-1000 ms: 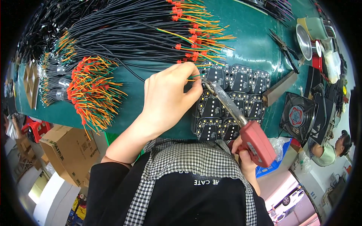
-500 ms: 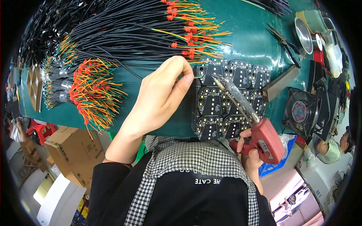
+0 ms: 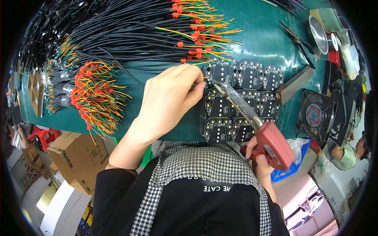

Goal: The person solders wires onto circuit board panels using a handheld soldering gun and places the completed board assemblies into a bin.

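Observation:
My right hand (image 3: 261,162) is closed round the grip of a red soldering gun (image 3: 275,146). Its long metal barrel, wrapped in clear film, slants up and left over the black circuit boards (image 3: 219,106). These lie in rows as a block, dotted with small pale LEDs. At the block's upper left board, the gun's tip is close to the fingertips of my left hand (image 3: 167,96), pinched on a thin wire. Only a short orange end of the wire (image 3: 205,78) shows; my fingers hide the rest. A black cable (image 3: 132,80) runs in beneath that hand.
Black cables (image 3: 138,33) with red ties and orange-green ends spread behind; a tied bundle (image 3: 94,92) lies left. To the right are a metal bar (image 3: 295,84), pliers (image 3: 298,42), a fan (image 3: 317,114) and a metal bowl (image 3: 318,35). Below the table stands a cardboard box (image 3: 78,159).
The soldering gun's tip has moved left and slightly down, closer to my left fingertips. My left hand has shifted slightly right and down, still pinched. The circuit boards' near edge sits a little higher in view.

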The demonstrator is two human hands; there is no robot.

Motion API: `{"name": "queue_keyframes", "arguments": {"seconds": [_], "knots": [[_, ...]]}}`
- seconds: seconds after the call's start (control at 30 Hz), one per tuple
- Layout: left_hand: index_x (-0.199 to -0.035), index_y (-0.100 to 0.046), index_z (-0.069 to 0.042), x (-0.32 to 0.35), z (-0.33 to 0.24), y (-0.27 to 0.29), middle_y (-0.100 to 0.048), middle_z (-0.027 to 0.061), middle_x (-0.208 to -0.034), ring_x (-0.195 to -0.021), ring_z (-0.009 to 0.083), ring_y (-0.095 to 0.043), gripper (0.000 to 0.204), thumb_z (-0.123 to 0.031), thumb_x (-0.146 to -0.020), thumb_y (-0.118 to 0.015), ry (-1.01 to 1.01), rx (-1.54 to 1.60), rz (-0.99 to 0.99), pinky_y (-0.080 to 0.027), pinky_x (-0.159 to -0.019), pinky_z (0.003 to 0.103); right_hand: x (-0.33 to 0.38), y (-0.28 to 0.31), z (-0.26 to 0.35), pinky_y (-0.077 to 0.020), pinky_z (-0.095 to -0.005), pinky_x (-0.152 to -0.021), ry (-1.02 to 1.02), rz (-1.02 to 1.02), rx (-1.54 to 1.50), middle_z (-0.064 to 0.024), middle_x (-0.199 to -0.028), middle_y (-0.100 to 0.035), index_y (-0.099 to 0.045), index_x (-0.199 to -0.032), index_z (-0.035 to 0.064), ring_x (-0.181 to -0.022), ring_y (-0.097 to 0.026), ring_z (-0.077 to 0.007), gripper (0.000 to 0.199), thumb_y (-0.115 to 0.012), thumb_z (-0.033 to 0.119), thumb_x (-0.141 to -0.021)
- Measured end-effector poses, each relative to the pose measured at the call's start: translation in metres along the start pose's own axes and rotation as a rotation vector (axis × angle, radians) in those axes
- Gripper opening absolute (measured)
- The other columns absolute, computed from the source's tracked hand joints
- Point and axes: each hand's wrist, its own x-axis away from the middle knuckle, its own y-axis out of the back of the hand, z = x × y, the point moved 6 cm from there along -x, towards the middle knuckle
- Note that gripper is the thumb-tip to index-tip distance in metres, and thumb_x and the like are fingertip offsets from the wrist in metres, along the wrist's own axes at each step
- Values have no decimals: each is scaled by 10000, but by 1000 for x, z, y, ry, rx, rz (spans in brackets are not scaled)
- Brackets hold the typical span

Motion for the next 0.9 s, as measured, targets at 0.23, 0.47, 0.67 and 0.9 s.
{"name": "queue_keyframes", "arguments": {"seconds": [0.23, 0.47, 0.67, 0.9], "knots": [[-778, -530, -32, 0, 0, -1, -580, 69, -744, -681, 218, -587, 112, -32, -722, -627, -11, -9, -35, -454, -603, 299, 6, 20, -25, -481, -269, -603, -65, 147, -123, -105, -858, -593, -365, -1273, -24, -659, -572, -164, 753, -759, 268, -702], [-765, -526, -34, 0, -2, -2, -578, 65, -734, -678, 213, -588, 115, -32, -714, -629, -20, -71, -38, -456, -601, 299, 12, 32, -19, -503, -298, -647, 281, 211, 525, -132, -898, -629, -445, -1216, -33, -765, -637, -191, 717, -783, 275, -664], [-755, -521, -40, 0, -6, 0, -569, 60, -753, -702, 216, -569, 122, -35, -709, -634, -14, -99, -26, -448, -609, 305, 7, 19, -9, -497, -279, -625, 45, 45, -85, -129, -1028, -587, -462, -1177, -16, -658, -560, -142, 685, -711, 430, -720], [-819, -555, -34, -20, -16, 9, -554, 62, -814, -761, 233, -506, 138, -37, -709, -639, -222, -208, -228, -420, -686, 332, -1, 23, 3, -415, -247, -512, 115, -108, -79, -143, -989, -572, -453, -1157, -28, -575, -506, -139, 691, -670, 479, -741]]}}
